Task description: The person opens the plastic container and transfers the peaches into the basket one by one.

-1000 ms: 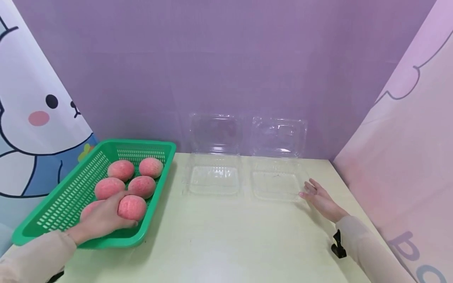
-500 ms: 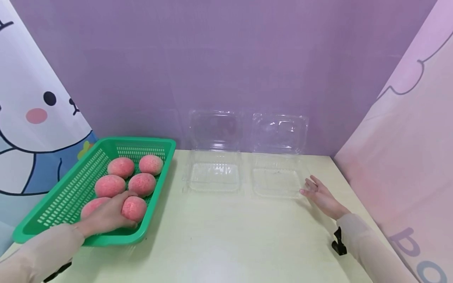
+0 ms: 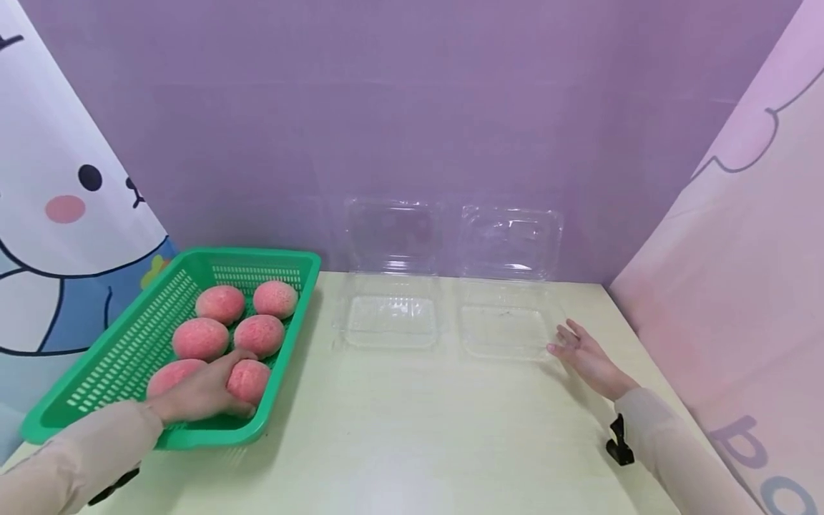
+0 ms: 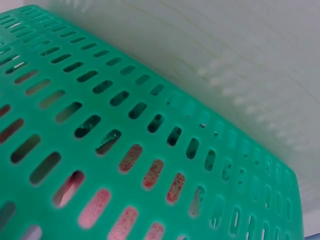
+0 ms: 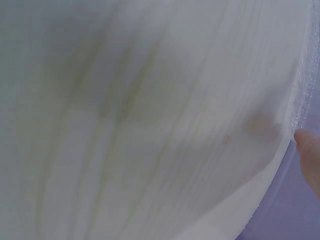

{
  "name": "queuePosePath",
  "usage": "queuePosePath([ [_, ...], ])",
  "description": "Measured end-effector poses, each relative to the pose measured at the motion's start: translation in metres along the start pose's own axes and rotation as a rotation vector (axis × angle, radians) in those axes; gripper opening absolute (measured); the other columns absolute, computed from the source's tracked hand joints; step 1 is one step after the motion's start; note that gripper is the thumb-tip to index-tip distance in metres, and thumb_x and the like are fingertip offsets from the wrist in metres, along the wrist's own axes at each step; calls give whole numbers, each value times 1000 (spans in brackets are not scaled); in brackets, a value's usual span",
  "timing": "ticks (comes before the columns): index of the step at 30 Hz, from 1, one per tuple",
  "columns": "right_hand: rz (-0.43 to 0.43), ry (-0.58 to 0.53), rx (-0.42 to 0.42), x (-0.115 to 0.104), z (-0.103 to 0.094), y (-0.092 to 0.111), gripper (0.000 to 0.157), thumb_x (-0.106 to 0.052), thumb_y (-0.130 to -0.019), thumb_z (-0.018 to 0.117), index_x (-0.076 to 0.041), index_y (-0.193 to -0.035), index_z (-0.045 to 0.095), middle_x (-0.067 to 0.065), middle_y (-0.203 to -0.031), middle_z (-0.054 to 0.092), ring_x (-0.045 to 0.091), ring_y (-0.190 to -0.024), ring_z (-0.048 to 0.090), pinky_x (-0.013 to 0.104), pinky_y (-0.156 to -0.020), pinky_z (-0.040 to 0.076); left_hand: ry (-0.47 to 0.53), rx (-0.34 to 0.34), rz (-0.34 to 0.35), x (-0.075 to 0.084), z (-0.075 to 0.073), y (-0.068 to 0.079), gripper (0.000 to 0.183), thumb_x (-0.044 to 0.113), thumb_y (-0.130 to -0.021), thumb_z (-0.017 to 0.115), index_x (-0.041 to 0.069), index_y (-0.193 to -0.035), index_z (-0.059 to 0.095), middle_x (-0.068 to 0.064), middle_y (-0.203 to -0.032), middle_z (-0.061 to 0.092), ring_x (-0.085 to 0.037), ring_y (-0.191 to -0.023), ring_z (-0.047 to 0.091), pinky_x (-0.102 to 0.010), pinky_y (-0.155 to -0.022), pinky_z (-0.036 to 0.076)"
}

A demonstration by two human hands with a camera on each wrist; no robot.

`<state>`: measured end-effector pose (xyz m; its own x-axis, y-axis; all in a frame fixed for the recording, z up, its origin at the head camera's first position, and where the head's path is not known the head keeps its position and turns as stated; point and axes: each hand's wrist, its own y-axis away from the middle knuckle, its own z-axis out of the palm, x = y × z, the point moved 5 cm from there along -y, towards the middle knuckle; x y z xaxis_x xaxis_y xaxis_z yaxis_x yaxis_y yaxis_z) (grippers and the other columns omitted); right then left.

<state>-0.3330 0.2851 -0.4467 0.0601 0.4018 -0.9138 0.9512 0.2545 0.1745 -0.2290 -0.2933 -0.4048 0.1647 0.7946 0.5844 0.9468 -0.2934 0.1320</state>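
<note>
A green plastic basket [image 3: 212, 438] stands at the left and holds several pink, fuzzy peaches [image 3: 201, 339]. Inside its near right corner, my left hand [image 3: 204, 393] grips one peach [image 3: 249, 381], thumb on the near side and fingers on the far side. In the left wrist view, the slotted basket wall covers most of that hand. Two clear clamshell boxes stand at the back, a left one [image 3: 391, 325] and a right one [image 3: 503, 332], lids raised. My right hand [image 3: 589, 363], fingers relaxed, is beside the right box. The right wrist view has its fingertip [image 5: 309, 155] at the plastic edge.
A pale table [image 3: 399, 422] bears everything. Behind it rises a purple backdrop [image 3: 412, 107], with a printed cartoon panel [image 3: 38, 179] on the left and a pink panel [image 3: 727, 300] on the right.
My left hand has shifted slightly right, and the peach in its grip has moved a little toward the basket's right wall. The right hand has stayed almost still.
</note>
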Motion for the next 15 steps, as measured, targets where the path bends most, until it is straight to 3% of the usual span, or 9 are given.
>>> queuePosePath([
  [6, 3, -14, -2, -2, 0, -1, 96, -28, -90, 57, -4, -142, -21, 24, -151, -5, 44, -137, 3, 58, -109, 9, 18, -39, -23, -2, 1, 1, 74, 31, -67, 78, 8, -127, 40, -7, -115, 50, -21, -94, 47, -28, -72, 43],
  [10, 9, -4, 3, -2, -1, 0, 97, -30, -90, 57, -4, -142, -20, 25, -151, -5, 44, -137, 3, 58, -109, 9, 7, -58, -78, -5, 1, 2, 80, 32, -66, 78, 8, -131, 38, -7, -113, 50, -22, -94, 47, -31, -72, 42],
  [15, 11, -3, 4, -1, 0, 1, 96, -30, -90, 56, -3, -142, -20, 25, -151, -4, 44, -137, 3, 58, -109, 9, -7, -56, -88, -6, 1, 3, 79, 31, -65, 79, 7, -129, 38, -6, -108, 52, -22, -90, 48, -31, -70, 40],
])
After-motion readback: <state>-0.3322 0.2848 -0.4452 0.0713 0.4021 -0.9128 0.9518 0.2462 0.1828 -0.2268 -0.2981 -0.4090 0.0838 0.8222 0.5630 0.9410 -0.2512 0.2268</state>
